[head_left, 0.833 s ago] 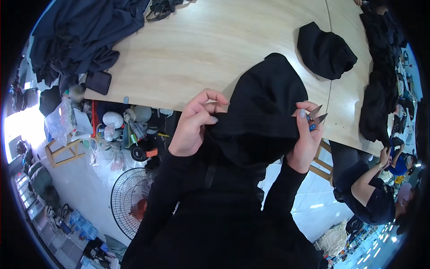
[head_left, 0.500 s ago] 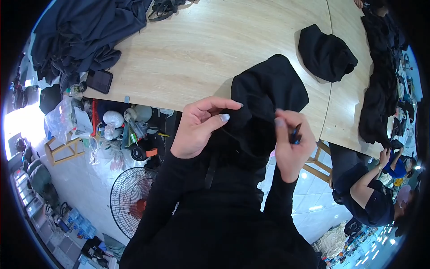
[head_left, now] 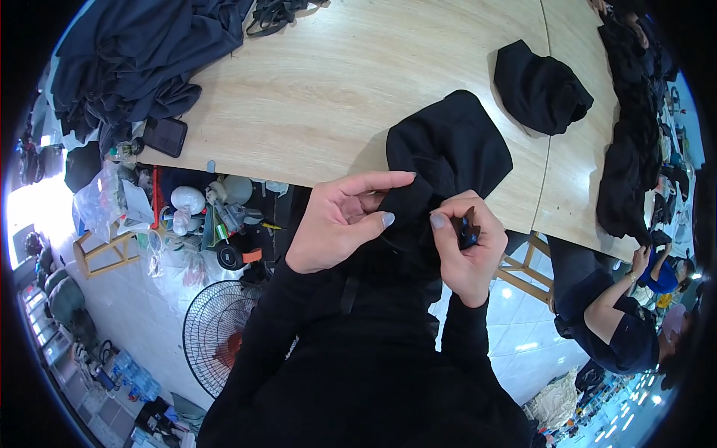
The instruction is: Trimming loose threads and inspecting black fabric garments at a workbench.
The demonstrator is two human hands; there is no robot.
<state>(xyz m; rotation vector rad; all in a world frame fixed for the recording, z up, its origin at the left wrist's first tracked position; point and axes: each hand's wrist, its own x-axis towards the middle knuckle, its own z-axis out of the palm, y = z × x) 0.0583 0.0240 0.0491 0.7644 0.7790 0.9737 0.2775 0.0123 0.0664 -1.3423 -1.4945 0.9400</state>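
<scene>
A piece of black cloth (head_left: 455,138) lies over the table's near edge, its closer end hanging toward my body. My left hand (head_left: 336,220) holds that end at its left side, with the thumb and forefinger on the fabric. On the other side, my right hand (head_left: 472,243) pinches the same cloth between thumb and fingers. A small dark tool with a blue glint (head_left: 468,230) is tucked in the right palm; its kind is mostly hidden by the fingers. Against my black clothing, the lower border of the cloth is hard to make out.
Another black cloth piece (head_left: 541,88) lies farther right on the wooden table (head_left: 299,97). Dark garments (head_left: 142,60) are heaped at the far left beside a phone (head_left: 165,137). A fan (head_left: 220,336) stands on the floor at left. A person (head_left: 612,321) works at the right.
My right hand has moved left and slightly down, closer to my left hand, along the cloth's near end. The left hand has shifted slightly right while keeping hold of the cloth.
</scene>
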